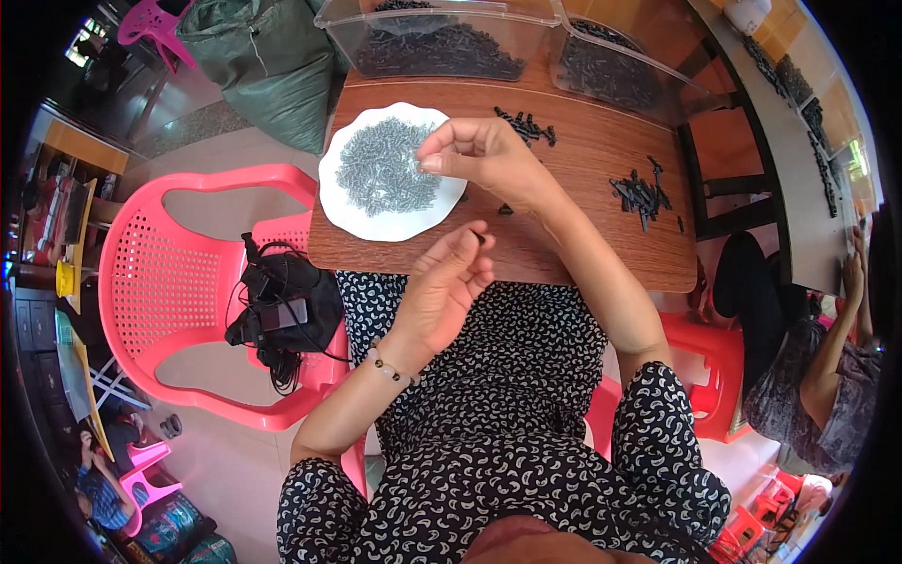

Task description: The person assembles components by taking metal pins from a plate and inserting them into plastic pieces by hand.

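My left hand [443, 287] is raised by the table's near edge, a small black plastic piece [480, 238] pinched between thumb and fingertips. Over the right part of a white scalloped plate [340, 214], my right hand [484, 158] has thumb and fingertips pressed together; whatever they hold is too small to make out. A heap of small, thin, clear-grey pieces [381, 169] covers the middle of the plate. Behind my right hand lies a small group of black pieces [528, 127]. A loose black piece [505, 210] rests on the wood below my right wrist.
Clear plastic bins of black pieces [437, 52] [606, 70] stand along the table's [601, 254] far side. Another black pile [642, 195] lies at right. A pink chair [178, 282] with a black bag [291, 310] is at left, a green sack [268, 70] behind. Another person [817, 385] sits at right.
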### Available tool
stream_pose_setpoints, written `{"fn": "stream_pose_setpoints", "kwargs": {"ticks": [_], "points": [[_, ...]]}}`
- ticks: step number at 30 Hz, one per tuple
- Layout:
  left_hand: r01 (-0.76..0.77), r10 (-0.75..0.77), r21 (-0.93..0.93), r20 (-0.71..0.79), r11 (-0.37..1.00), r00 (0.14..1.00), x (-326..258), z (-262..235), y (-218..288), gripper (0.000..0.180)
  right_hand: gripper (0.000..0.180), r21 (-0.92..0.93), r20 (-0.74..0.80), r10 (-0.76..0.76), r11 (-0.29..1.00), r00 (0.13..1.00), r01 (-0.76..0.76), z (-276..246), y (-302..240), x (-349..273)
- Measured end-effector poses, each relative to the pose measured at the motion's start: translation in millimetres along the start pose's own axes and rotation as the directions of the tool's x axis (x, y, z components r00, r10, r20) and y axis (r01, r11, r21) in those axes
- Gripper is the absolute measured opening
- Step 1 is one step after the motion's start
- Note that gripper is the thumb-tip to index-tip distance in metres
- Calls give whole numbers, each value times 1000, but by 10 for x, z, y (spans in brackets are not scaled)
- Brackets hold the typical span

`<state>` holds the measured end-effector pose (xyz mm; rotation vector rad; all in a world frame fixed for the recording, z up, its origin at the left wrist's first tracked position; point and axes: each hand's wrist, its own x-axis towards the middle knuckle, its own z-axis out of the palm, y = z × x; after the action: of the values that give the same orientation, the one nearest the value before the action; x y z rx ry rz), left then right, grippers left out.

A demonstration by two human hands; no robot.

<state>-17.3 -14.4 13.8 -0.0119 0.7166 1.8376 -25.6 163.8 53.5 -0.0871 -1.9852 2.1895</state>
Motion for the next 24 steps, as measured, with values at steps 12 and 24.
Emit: {"fn": "stream_pose_setpoints", "kwargs": {"ticks": [12, 24], "points": [[1, 6, -286, 25, 958, 1000, 2, 60, -36, 27, 8, -346, -54, -229, 917, 972, 197, 45, -226, -863], [-108, 115, -93, 83, 990, 990, 18, 85, -196, 31, 20, -571, -84, -417, 764, 905, 300, -5, -170, -1091]]}}
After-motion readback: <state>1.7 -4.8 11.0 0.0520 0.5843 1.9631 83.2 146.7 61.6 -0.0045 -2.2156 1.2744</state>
